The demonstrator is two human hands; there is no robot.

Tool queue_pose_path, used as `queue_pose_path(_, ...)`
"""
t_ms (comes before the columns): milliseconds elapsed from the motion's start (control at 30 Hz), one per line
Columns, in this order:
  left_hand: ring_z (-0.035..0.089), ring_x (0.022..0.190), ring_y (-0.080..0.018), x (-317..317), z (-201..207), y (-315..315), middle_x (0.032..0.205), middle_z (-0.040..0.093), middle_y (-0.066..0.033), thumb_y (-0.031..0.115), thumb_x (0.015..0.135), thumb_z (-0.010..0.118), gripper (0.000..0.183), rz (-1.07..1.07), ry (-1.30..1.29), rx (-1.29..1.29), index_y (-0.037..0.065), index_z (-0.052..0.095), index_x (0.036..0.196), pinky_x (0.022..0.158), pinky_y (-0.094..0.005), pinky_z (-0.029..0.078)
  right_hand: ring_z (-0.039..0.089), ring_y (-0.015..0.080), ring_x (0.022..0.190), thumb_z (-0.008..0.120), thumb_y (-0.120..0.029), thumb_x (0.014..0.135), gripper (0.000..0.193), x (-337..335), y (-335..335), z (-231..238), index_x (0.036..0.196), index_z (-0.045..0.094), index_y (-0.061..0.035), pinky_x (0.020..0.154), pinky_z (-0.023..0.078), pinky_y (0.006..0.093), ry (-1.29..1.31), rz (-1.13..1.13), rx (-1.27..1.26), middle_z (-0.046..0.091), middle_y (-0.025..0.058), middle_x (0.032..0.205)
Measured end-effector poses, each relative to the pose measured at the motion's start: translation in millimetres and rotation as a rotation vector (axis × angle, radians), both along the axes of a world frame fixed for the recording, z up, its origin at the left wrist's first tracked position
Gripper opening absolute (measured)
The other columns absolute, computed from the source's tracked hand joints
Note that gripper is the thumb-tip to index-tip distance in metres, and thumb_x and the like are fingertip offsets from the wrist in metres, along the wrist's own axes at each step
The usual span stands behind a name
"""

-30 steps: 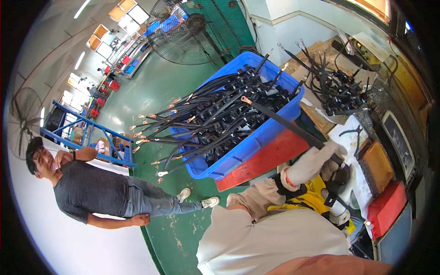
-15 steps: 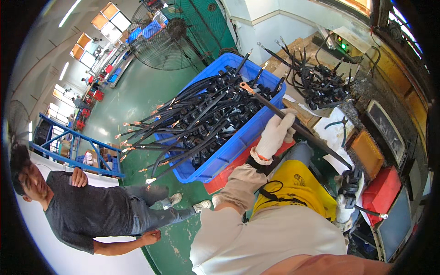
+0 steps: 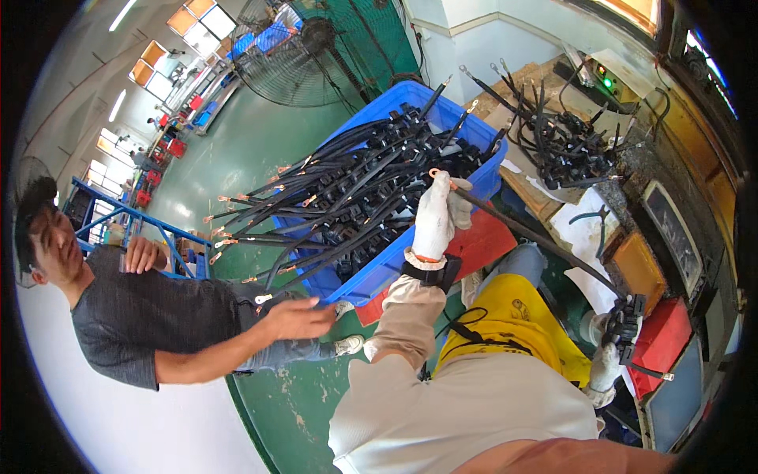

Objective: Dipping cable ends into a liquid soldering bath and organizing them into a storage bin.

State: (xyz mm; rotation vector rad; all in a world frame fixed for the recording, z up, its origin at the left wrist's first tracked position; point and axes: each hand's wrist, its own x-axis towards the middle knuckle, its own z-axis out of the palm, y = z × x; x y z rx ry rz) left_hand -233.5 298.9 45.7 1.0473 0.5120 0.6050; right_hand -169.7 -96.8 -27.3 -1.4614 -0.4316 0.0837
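A thick black cable (image 3: pixel 537 237) with a copper ring lug stretches between my two white-gloved hands. My left hand (image 3: pixel 436 220) is closed around it close to the lug, over the near right side of the blue crate (image 3: pixel 387 272). Farther right, my right hand (image 3: pixel 606 367) grips the black plastic block (image 3: pixel 625 320) on the cable's other part; a short end with a metal lug sticks out beyond it. Many similar cables (image 3: pixel 339 197) with black blocks fill the crate, their lugged ends hanging over its left side.
More cables (image 3: pixel 568 150) lie heaped on the bench at the back right. Pliers (image 3: pixel 596 225) rest on white paper, near a red box (image 3: pixel 659 344). A person in a dark shirt (image 3: pixel 118 316) stands at the left, one arm extended toward the crate. A large fan (image 3: pixel 316 39) stands behind.
My left hand has slid along the cable toward its copper lug, moving left. My right hand keeps its grip. The person at the left has raised a forearm toward the crate.
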Motion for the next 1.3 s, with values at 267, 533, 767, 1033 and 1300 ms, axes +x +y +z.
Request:
queue_pose_path(267, 0.051, 0.054, -0.0133, 20.7, -37.1, 9.5, 0.067, 0.055, -0.0048, 0.045, 0.09, 0.042, 0.046, -0.126, -0.351, -0.37, 0.001, 0.055, 0.095, 0.05, -0.0276, 0.043, 0.053, 0.0184, 0.086, 0.06, -0.053, 0.075, 0.079, -6.8, 25.1, 36.4, 0.13, 0.033, -0.0045, 0.074, 0.043, 0.03, -0.046, -0.096, -0.172, 0.055, 0.0088, 0.101)
queue_pose_path(533, 0.048, 0.066, -0.0138, 25.0, -10.8, -39.0, 0.076, 0.05, -0.0014, 0.044, 0.093, 0.037, 0.045, -0.503, -0.417, -0.364, 0.002, 0.05, 0.105, 0.061, -0.0259, 0.04, 0.044, 0.0243, 0.111, 0.063, -0.038, 0.078, 0.072, 3.6, 24.3, -10.6, 0.131, 0.029, -0.0041, 0.096, 0.037, 0.0388, 0.106, 0.045, 0.235, 0.042, 0.0108, 0.124)
queue_pose_path(767, 0.058, 0.078, -0.0163, 31.7, -19.7, -89.2, 0.094, 0.058, -0.0054, 0.052, 0.089, 0.035, 0.045, -0.464, -0.416, -0.384, 0.011, 0.05, 0.098, 0.071, -0.0319, 0.048, 0.046, 0.0243, 0.111, 0.045, -0.016, 0.09, 0.037, 8.1, 0.3, -27.4, 0.123, 0.045, -0.001, 0.095, 0.037, 0.0354, 0.072, 0.231, 0.099, 0.045, 0.0128, 0.127)
queue_pose_path(1033, 0.052, 0.047, -0.0185, 20.5, -1.9, -98.0, 0.07, 0.059, -0.0089, 0.055, 0.09, 0.03, 0.049, -0.402, -0.226, -0.301, 0.009, 0.046, 0.083, 0.045, -0.0286, 0.044, 0.054, 0.0211, 0.083, 0.058, -0.023, 0.081, 0.044, 34.8, -8.7, -27.0, 0.119, 0.046, -0.0053, 0.073, 0.045, 0.0325, -0.186, -0.159, -0.267, 0.057, 0.0079, 0.094)
queue_pose_path(1300, 0.038, 0.034, -0.0105, 1.4, 7.0, -105.0, 0.045, 0.045, -0.0011, 0.054, 0.09, 0.026, 0.062, -0.905, 0.169, -0.147, 0.008, 0.051, 0.058, 0.034, -0.0228, 0.03, 0.055, 0.0164, 0.079, 0.056, -0.008, 0.08, 0.026, 46.9, -9.9, 14.1, 0.104, 0.055, 0.0006, 0.064, 0.045, 0.0326, -0.049, -0.074, -0.253, 0.057, 0.0099, 0.089)
